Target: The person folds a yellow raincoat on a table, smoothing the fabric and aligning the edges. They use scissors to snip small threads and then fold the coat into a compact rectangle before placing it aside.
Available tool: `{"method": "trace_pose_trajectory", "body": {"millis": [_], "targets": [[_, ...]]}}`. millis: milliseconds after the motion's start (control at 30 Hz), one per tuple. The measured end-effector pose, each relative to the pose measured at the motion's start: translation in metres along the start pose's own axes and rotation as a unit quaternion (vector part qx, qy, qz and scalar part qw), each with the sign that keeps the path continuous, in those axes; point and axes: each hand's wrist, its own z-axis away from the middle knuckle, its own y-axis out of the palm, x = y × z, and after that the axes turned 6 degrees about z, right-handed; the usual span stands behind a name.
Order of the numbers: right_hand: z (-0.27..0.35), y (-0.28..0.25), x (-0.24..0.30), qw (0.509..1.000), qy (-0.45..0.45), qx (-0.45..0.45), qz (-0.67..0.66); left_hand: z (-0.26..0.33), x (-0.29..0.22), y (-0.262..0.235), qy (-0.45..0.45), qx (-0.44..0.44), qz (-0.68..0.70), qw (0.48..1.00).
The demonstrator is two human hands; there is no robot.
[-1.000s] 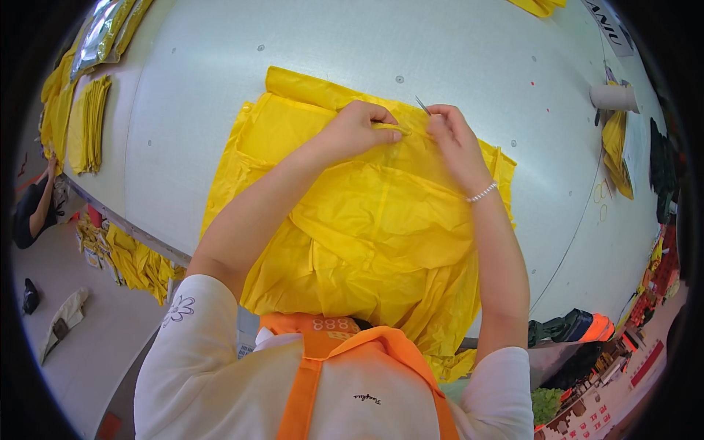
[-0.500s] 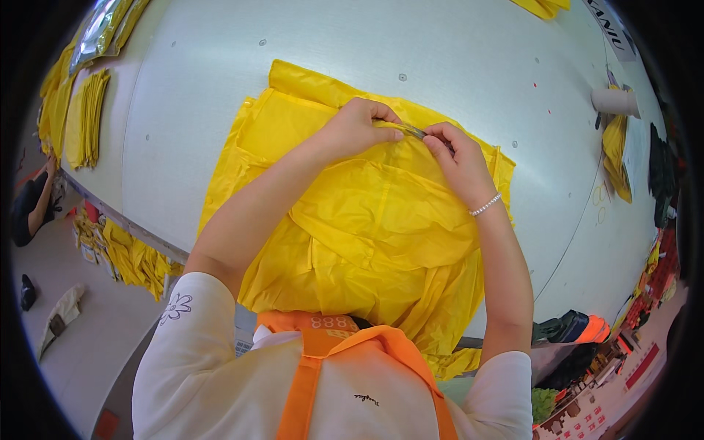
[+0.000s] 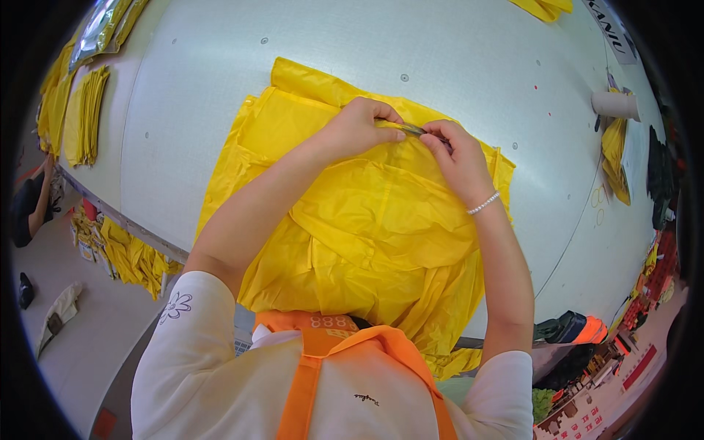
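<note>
A creased yellow garment [image 3: 367, 213] of thin, shiny cloth lies spread on the table before me, its near part hanging over the edge against my orange apron [image 3: 312, 367]. My left hand [image 3: 363, 126] is closed, thumb and fingers pinching the garment's upper middle edge. Just to its right, my right hand [image 3: 455, 152] is closed too, with thumb and forefinger pressed together at that same edge. A thin dark strip [image 3: 413, 130] shows between the two sets of fingertips; what it is, I cannot make out.
Folded yellow garments [image 3: 86, 117] and clear-bagged ones [image 3: 103, 29] lie at the table's left edge. A grey-white cone [image 3: 616, 104] stands at the right beside a yellow bundle [image 3: 616, 158]. Another person's arm [image 3: 40, 198] shows at far left. More yellow cloth [image 3: 132, 253] hangs below the table.
Both hands keep their pinch at the garment's edge, and the dark strip between them has tilted slightly. The garment lies almost as before.
</note>
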Motion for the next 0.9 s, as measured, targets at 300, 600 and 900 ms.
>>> {"method": "trace_pose_trajectory", "body": {"millis": [300, 600, 900], "targets": [[0.0026, 0.0058, 0.0033, 0.985, -0.082, -0.09, 0.121, 0.0004, -0.0034, -0.0014, -0.008, 0.007, 0.02, 1.0], [-0.0008, 0.007, 0.0021, 0.986, -0.091, -0.084, 0.111, -0.0026, 0.0024, -0.0018, 0.016, 0.008, -0.005, 1.0], [-0.0038, 0.0032, 0.0062, 0.981, -0.102, -0.071, 0.15, -0.0029, -0.0027, 0.0005, 0.019, -0.007, -0.035, 0.999]]}}
